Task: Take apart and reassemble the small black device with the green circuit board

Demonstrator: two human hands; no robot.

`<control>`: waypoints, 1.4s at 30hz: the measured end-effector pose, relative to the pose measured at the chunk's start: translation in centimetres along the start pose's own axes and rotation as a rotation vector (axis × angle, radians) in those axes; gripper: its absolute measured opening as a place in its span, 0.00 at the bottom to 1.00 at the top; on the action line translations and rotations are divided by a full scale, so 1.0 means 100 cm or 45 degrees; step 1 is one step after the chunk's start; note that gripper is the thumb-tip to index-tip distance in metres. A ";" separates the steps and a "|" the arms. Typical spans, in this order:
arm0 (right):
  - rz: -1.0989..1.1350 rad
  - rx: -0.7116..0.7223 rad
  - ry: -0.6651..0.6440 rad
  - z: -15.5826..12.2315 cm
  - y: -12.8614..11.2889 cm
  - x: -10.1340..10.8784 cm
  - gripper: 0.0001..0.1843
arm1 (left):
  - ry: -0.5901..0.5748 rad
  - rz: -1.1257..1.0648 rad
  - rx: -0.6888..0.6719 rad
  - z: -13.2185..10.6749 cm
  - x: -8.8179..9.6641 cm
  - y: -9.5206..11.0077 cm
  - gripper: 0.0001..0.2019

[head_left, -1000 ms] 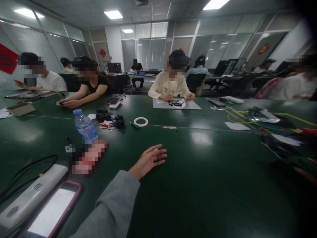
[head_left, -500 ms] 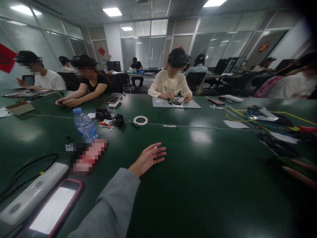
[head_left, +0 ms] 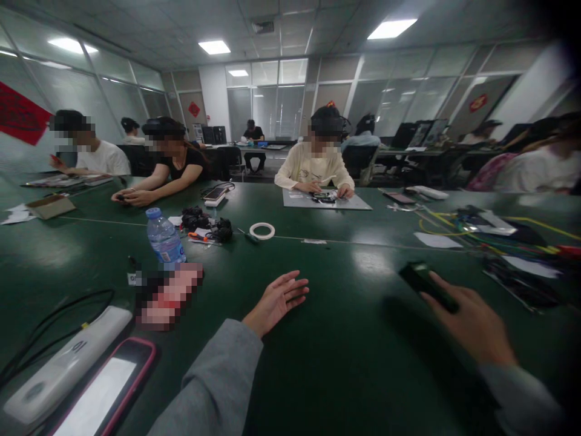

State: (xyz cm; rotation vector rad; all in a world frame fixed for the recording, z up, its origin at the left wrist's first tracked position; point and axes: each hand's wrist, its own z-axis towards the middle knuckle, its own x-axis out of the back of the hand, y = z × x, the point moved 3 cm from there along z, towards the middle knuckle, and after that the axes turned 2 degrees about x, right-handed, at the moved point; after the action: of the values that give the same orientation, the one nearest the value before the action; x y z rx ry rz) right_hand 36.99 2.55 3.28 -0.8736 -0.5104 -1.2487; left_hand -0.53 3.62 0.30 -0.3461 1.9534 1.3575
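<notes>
My left hand point(head_left: 279, 298) hovers over or rests on the green table point(head_left: 336, 363), fingers outstretched and holding nothing. On the right, my right hand point(head_left: 474, 312) grips a dark, flat, oblong piece point(head_left: 426, 284) between thumb and fingers. It looks dark green and black, but blur hides its exact kind. That piece is held above the table, with a shadow beneath it. Left of my left forearm lie a phone in a pink case point(head_left: 106, 387) and a white oblong device point(head_left: 68, 366) with a black cable.
A water bottle point(head_left: 166, 239) stands at left beside a blurred pink item point(head_left: 170, 297). Farther back are a tape roll point(head_left: 262, 231), black cable bundles point(head_left: 204, 224) and a screwdriver point(head_left: 249, 237). Colored wires point(head_left: 454, 227) lie at right. Across the table a person works at a grey board point(head_left: 327, 201).
My right hand has come in from the right edge, carrying the dark oblong piece toward the middle. My left hand keeps its pose; the view has tilted slightly upward.
</notes>
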 end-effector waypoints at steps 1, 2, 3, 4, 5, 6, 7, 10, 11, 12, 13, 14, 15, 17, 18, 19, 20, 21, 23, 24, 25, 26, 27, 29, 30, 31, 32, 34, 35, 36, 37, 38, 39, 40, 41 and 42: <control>0.037 0.059 -0.093 -0.001 -0.020 -0.021 0.32 | 0.013 0.010 0.007 -0.001 -0.001 0.000 0.25; 0.076 0.104 -0.112 -0.006 -0.045 -0.037 0.31 | 0.027 0.021 0.011 -0.001 -0.002 -0.001 0.27; 0.116 0.158 -0.136 -0.014 -0.074 -0.050 0.30 | 0.042 0.034 0.009 -0.001 -0.002 -0.002 0.30; 0.163 0.210 -0.162 -0.023 -0.105 -0.060 0.29 | 0.055 0.048 -0.002 -0.001 -0.003 -0.003 0.33; 0.223 0.236 -0.174 -0.032 -0.134 -0.068 0.30 | 0.067 0.061 -0.027 0.000 -0.003 -0.004 0.36; 0.291 0.253 -0.199 -0.040 -0.161 -0.073 0.33 | 0.076 0.072 -0.056 0.001 -0.003 -0.005 0.38; 0.347 0.268 -0.207 -0.047 -0.184 -0.076 0.35 | 0.087 0.082 -0.080 0.003 -0.003 -0.007 0.39; 0.449 0.329 -0.219 -0.060 -0.223 -0.079 0.37 | 0.153 0.104 -0.104 0.006 -0.003 -0.010 0.38; 0.474 0.338 -0.226 -0.062 -0.227 -0.080 0.36 | 0.182 0.109 -0.117 0.007 -0.003 -0.010 0.36; 0.506 0.334 -0.233 -0.064 -0.228 -0.079 0.36 | 0.206 0.112 -0.143 0.007 -0.003 -0.010 0.35; 0.550 0.318 -0.240 -0.064 -0.226 -0.079 0.35 | 0.226 0.116 -0.172 0.007 -0.003 -0.009 0.34; 0.610 0.292 -0.245 -0.065 -0.224 -0.078 0.35 | 0.240 0.120 -0.193 0.006 -0.003 -0.009 0.33; 0.688 0.257 -0.254 -0.065 -0.222 -0.078 0.34 | 0.244 0.123 -0.206 0.006 -0.003 -0.008 0.33; 0.873 0.138 -0.281 -0.065 -0.216 -0.077 0.32 | 0.224 0.129 -0.191 0.006 -0.003 -0.008 0.32; 0.973 0.047 -0.297 -0.064 -0.214 -0.078 0.30 | 0.204 0.132 -0.176 0.006 -0.003 -0.008 0.32; 1.071 -0.060 -0.316 -0.064 -0.211 -0.080 0.28 | 0.183 0.136 -0.172 0.006 -0.002 -0.008 0.32; 1.166 -0.171 -0.341 -0.064 -0.209 -0.082 0.27 | 0.167 0.137 -0.182 0.006 -0.001 -0.008 0.31; 1.257 -0.271 -0.370 -0.064 -0.207 -0.084 0.26 | 0.158 0.138 -0.193 0.007 0.000 -0.008 0.31; 1.424 -0.408 -0.443 -0.064 -0.205 -0.089 0.27 | 0.150 0.135 -0.212 0.009 0.002 -0.009 0.31; 1.495 -0.445 -0.479 -0.063 -0.206 -0.091 0.28 | 0.150 0.131 -0.217 0.009 0.002 -0.009 0.30; 1.554 -0.467 -0.511 -0.062 -0.206 -0.092 0.28 | 0.147 0.128 -0.217 0.010 0.003 -0.009 0.30; 1.601 -0.483 -0.536 -0.062 -0.207 -0.092 0.29 | 0.141 0.125 -0.216 0.011 0.003 -0.010 0.29; 1.635 -0.496 -0.559 -0.061 -0.208 -0.092 0.29 | 0.133 0.123 -0.217 0.011 0.003 -0.010 0.27; 1.680 -0.509 -0.627 -0.060 -0.210 -0.093 0.29 | 0.111 0.120 -0.228 0.011 0.003 -0.009 0.25; 1.697 -0.511 -0.664 -0.060 -0.211 -0.093 0.30 | 0.097 0.119 -0.235 0.011 0.002 -0.009 0.24; 1.713 -0.510 -0.698 -0.061 -0.212 -0.093 0.30 | 0.086 0.119 -0.241 0.010 0.002 -0.008 0.23; 1.727 -0.510 -0.721 -0.061 -0.212 -0.094 0.30 | 0.082 0.120 -0.247 0.010 0.002 -0.008 0.23; 1.746 -0.507 -0.741 -0.062 -0.212 -0.094 0.30 | 0.084 0.122 -0.251 0.009 0.002 -0.007 0.22; 1.749 -0.503 -0.741 -0.062 -0.212 -0.094 0.30 | 0.088 0.124 -0.249 0.008 0.001 -0.007 0.22; 1.748 -0.499 -0.744 -0.062 -0.212 -0.093 0.30 | 0.092 0.127 -0.246 0.008 0.001 -0.006 0.22; 1.744 -0.495 -0.750 -0.063 -0.212 -0.093 0.30 | 0.094 0.128 -0.242 0.007 0.001 -0.006 0.22; 1.738 -0.491 -0.752 -0.063 -0.212 -0.093 0.30 | 0.093 0.129 -0.236 0.007 0.000 -0.006 0.22; 1.733 -0.488 -0.753 -0.063 -0.212 -0.092 0.30 | 0.089 0.128 -0.232 0.006 0.000 -0.005 0.22; 1.729 -0.486 -0.750 -0.063 -0.211 -0.091 0.30 | 0.083 0.126 -0.231 0.006 -0.001 -0.005 0.22; 1.732 -0.482 -0.752 -0.062 -0.212 -0.091 0.31 | 0.075 0.122 -0.232 0.005 -0.002 -0.004 0.22; 1.740 -0.478 -0.754 -0.062 -0.212 -0.090 0.31 | 0.066 0.115 -0.231 0.005 -0.003 -0.004 0.22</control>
State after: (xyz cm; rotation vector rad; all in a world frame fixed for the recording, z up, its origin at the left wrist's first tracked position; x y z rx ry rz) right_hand 13.55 1.56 -1.11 -1.5279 -0.0297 0.2048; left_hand 0.07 3.83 0.14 -0.3858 1.9121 1.6047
